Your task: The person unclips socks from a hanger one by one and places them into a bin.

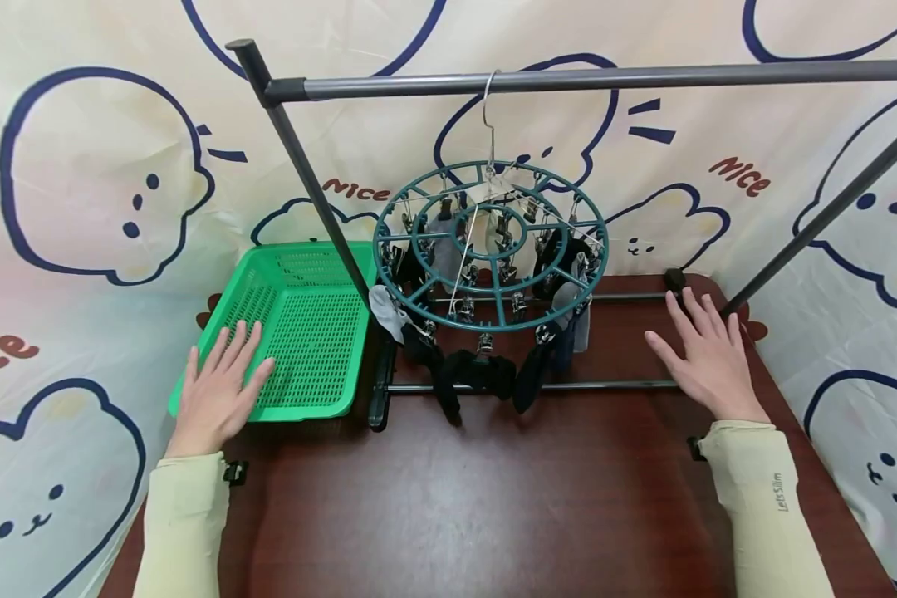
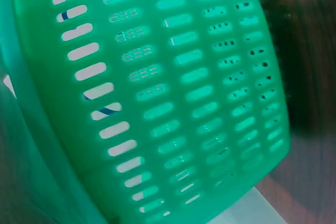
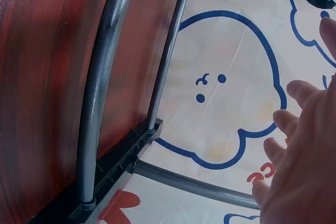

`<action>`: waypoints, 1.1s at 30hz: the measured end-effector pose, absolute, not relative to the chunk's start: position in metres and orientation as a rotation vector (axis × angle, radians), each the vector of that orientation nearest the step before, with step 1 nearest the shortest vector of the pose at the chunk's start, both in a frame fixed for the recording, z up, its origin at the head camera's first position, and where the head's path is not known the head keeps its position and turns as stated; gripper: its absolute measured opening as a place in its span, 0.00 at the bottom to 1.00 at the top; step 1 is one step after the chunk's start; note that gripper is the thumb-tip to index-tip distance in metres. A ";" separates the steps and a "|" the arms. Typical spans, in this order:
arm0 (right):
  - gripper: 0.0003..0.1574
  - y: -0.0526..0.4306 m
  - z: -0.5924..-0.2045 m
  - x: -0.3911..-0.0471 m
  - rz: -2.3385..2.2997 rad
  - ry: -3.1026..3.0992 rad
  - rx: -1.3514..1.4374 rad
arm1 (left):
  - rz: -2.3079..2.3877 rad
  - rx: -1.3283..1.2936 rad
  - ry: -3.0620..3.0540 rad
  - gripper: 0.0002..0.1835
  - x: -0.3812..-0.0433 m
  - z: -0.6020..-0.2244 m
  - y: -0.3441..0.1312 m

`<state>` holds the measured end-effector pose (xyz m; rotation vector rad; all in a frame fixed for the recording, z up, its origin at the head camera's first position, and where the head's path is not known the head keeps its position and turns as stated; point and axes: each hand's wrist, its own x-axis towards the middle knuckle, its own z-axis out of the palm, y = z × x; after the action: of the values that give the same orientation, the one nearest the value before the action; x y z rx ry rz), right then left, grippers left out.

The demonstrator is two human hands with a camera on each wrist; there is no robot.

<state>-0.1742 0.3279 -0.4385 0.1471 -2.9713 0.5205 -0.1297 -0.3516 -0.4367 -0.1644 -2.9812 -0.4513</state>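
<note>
My left hand point(image 1: 220, 386) is spread with straight fingers over the near left corner of a green perforated plastic basket point(image 1: 355, 349); whether it touches the rim cannot be told. In the left wrist view the basket's slotted wall point(image 2: 173, 98) fills most of the picture. On the right, my right hand point(image 1: 706, 357) is held out, fingers straight and holding nothing, near the rack's right side. Between the hands, a round teal clip hanger point(image 1: 499, 320) hangs by its hook from the rack's bar. Dark socks point(image 1: 478, 378) and a light one point(image 1: 389, 314) are clipped to it.
A grey metal rack point(image 1: 419, 85) stands on the dark reddish-brown table point(image 1: 493, 498). Its sloping right post point(image 1: 830, 212) rises beside my right hand, and low rods point(image 3: 107, 77) run near the tabletop. Printed cloth point(image 1: 97, 178) hangs behind and at both sides.
</note>
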 end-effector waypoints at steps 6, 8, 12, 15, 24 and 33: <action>0.49 0.318 -0.430 -0.174 0.638 -2.889 0.213 | -0.435 -0.234 -2.863 0.35 -0.132 -0.426 -0.329; 0.48 0.310 -0.423 -0.173 0.691 -2.832 0.248 | -0.450 -0.293 -2.807 0.35 -0.133 -0.422 -0.314; 0.46 0.291 -0.405 -0.169 0.753 -2.694 0.339 | -0.489 -0.407 -2.706 0.34 -0.134 -0.418 -0.282; 0.45 0.278 -0.392 -0.166 0.773 -2.597 0.403 | -0.547 -0.482 -2.653 0.33 -0.134 -0.418 -0.259; 0.48 0.238 -0.362 -0.154 0.767 -2.414 0.582 | -0.865 -0.617 -2.623 0.31 -0.125 -0.422 -0.206; 0.47 0.188 -0.340 -0.144 0.694 -2.248 0.828 | -1.336 -0.508 -2.599 0.32 -0.124 -0.433 -0.166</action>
<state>-0.1441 0.1879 -0.3399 0.8285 -2.2475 0.6942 -0.1242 -0.1663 -0.4334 -0.5082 -2.5986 -1.3357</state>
